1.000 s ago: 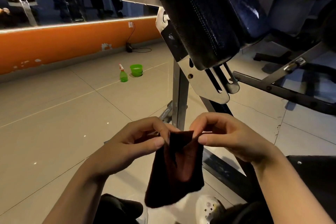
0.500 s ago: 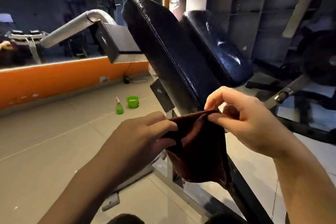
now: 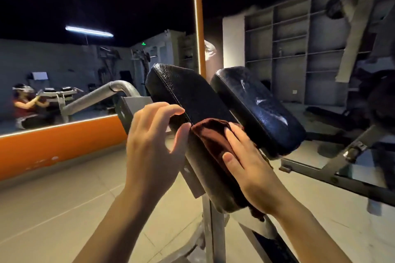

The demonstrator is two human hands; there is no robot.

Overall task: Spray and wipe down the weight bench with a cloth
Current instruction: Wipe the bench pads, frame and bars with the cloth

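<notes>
From where I stand, nothing here can be read. The small green glowing sign (image 3: pixel 142 44) reflected in the orange-framed wall mirror (image 3: pixel 200 28) is too tiny and blurred to make out.

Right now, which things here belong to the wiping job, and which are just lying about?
Job in hand: dark red-brown cloth; near black padded bench cushion under it; second black cushion beside it; right hand pressing the cloth flat; left hand at the cushion's edge.
Just about: orange-framed wall mirror; grey open shelving.
</notes>
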